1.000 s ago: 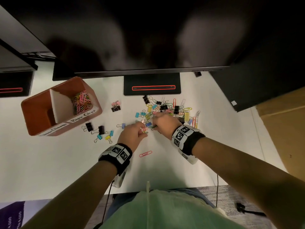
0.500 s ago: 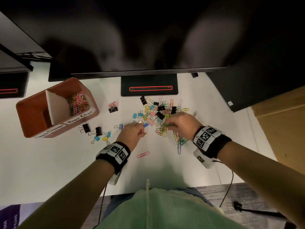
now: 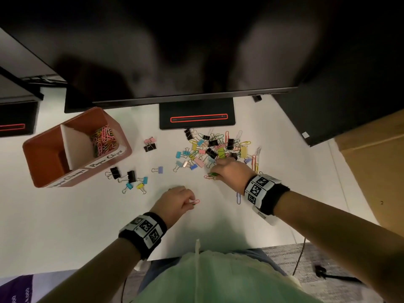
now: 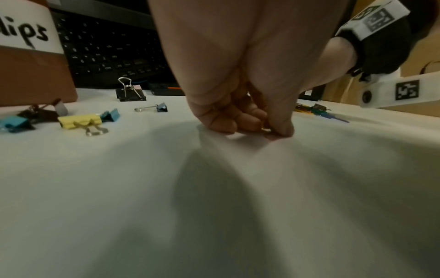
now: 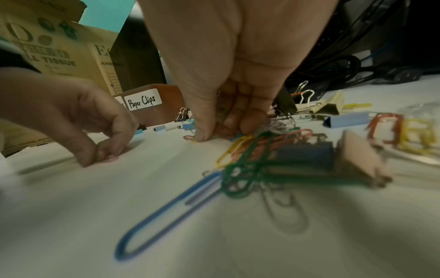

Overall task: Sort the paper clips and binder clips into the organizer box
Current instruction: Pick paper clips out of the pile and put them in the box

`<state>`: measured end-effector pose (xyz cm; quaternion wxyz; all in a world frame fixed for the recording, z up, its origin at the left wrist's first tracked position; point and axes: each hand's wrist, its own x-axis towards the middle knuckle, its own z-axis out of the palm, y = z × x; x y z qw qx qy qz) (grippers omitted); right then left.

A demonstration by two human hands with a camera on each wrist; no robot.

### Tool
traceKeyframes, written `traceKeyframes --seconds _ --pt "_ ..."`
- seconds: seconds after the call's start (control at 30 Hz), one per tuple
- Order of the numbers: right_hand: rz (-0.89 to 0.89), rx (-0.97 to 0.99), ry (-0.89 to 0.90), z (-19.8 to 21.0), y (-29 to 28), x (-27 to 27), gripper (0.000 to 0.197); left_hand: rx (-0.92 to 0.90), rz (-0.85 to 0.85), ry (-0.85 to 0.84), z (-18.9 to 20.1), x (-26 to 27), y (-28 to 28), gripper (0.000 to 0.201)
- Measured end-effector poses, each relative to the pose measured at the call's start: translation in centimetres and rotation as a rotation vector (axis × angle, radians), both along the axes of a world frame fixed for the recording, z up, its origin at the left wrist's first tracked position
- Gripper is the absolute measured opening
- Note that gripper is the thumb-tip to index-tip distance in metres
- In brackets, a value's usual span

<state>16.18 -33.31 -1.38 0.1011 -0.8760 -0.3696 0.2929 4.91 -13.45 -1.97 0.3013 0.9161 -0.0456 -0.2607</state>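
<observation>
Head view, left to right: the organizer box [image 3: 65,154] stood at the far left of the white desk [image 3: 65,226], its right compartment, labelled "Paper Clips", holding a heap of coloured paper clips [image 3: 102,139]; the left compartment's contents could not be made out. Near the box lay a loose group of binder clips [image 3: 129,178], black, blue and yellow, with a pink and a black pair [image 3: 150,144] farther off. The left hand [image 3: 175,203] was lowered to the desk at centre, near the body, fingers curled tight, thumb and fingertips pinching a pink paper clip [image 3: 195,202] against the surface. Right of it, the right hand [image 3: 231,173] reached into the near edge of the main pile of mixed clips [image 3: 216,149], fingers curled and drawn narrow over green and pink paper clips [image 3: 211,175]; whether they were lifted could not be told. A blue paper clip [image 3: 238,199] lay beside the right wrist. A monitor stand [image 3: 196,115] stood beyond the pile.
</observation>
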Motion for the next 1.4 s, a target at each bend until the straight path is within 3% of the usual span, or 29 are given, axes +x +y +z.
traceKeyframes --seconds 0.3,0.43,0.67,0.8,0.9,1.0,1.13,1.23,1.33,1.4 --pt "0.118 -0.028 -0.191 0.1 1.2 0.2 0.006 0.085 -0.02 -0.068 -0.4 0.6 -0.4 0.011" --pt "0.156 0.051 -0.333 0.6 1.5 0.0 0.017 0.053 0.0 -0.056 -0.4 0.6 0.1 0.011" --pt "-0.017 0.306 -0.056 4.4 3.8 0.7 0.015 -0.13 0.168 -0.09 1.8 1.0 3.1 0.003" --pt "-0.057 0.388 0.049 6.5 6.8 1.5 0.021 -0.205 0.289 -0.134 4.5 1.5 6.7 0.011" --pt "-0.118 0.438 0.086 7.9 10.4 2.0 0.025 -0.207 0.433 -0.183 7.1 2.0 10.5 0.008" --pt "-0.201 0.545 0.241 9.4 15.7 2.5 0.021 -0.203 0.589 -0.276 9.6 2.6 14.8 0.007" --pt "-0.235 0.632 0.233 10.3 23.6 3.0 0.023 -0.133 0.74 -0.319 9.8 4.1 20.4 0.011" --pt "-0.297 0.602 0.283 10.0 27.6 2.8 0.027 -0.09 0.737 -0.248 9.1 4.8 22.7 0.017" --pt "-0.311 0.55 0.237 9.3 28.4 2.8 0.03 0.033 0.656 -0.327 9.2 4.2 23.6 0.021" --pt "-0.282 0.566 0.186 9.1 27.3 2.7 0.031 -0.011 0.647 -0.388 9.8 3.5 23.4 0.021"
